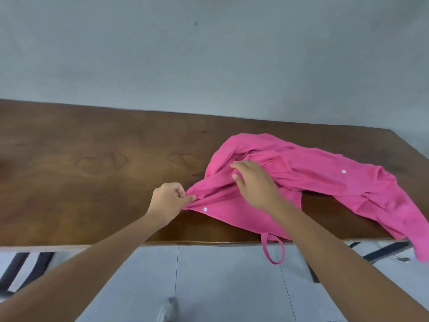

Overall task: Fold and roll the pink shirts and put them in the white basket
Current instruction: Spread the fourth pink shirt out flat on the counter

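Left hand (170, 201): fingers curled, thumb and forefinger pinching a bunched edge of the pink shirt (325, 182) at its left tip, just above a white button (205, 209).
Right hand (254, 182): spread palm down over the middle of the shirt, fingers loosely bent and touching the cloth; whether any fold is caught under them cannot be told.
Pink shirt: lying crumpled and unfolded on the right half of the desk (92, 170), stretched taut between the pinch at the left and the bulk at the right.
Shirt overhang: its right end droops past the near right corner of the desk, and a thin pink loop (275, 252) hangs down over the near edge.
Second button (343, 171): white, on the upper right part of the shirt.
Desk: dark brown wood with visible grain, its far edge against a pale grey wall (209, 54).
Floor (220, 287): light grey tiles below the near edge, with dark desk legs showing at both lower sides.
Shoe (166, 310): grey, blurred, at the bottom of the view between the forearms.
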`<state>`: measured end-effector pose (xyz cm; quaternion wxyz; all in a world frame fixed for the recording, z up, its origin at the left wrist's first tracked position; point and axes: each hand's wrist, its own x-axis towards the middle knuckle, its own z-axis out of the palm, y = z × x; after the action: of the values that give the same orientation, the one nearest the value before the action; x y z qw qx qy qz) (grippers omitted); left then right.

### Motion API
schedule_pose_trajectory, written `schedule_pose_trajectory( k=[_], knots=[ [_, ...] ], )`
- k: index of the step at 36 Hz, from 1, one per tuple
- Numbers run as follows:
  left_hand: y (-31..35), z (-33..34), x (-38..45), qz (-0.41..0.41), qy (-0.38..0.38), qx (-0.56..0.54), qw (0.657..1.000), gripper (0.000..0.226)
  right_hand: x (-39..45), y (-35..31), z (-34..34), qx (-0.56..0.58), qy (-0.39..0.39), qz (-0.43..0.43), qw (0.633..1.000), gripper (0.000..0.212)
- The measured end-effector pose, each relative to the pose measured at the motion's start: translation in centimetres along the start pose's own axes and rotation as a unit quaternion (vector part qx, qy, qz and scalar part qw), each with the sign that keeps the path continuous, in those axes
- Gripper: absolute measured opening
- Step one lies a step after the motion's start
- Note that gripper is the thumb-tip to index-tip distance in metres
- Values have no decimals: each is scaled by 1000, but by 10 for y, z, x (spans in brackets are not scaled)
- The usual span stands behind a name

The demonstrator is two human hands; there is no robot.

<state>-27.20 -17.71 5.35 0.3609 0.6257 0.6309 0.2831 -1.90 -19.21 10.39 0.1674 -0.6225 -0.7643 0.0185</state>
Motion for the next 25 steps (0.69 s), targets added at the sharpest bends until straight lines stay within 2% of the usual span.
schedule_pose_trajectory(
  k=[7,13,16,21,25],
  knots=[
    [-43,-43,-33,0,1,56,998,39,31,-49,31,-27,-115,-76,990,27],
    [-74,-82,-45,18,9,67,998,43,54,-90,52,-99,-195,-110,970,38],
    [-86,-103,-43,28,22,67,997,44,63,-104,57,-122,-230,-116,958,34],
    [-108,-140,-32,30,15,72,997,43,70,-122,55,-114,-253,-97,956,12],
    [-128,-169,-17,15,-3,58,998,39,81,-144,48,-92,-185,-95,974,10]
  ],
)
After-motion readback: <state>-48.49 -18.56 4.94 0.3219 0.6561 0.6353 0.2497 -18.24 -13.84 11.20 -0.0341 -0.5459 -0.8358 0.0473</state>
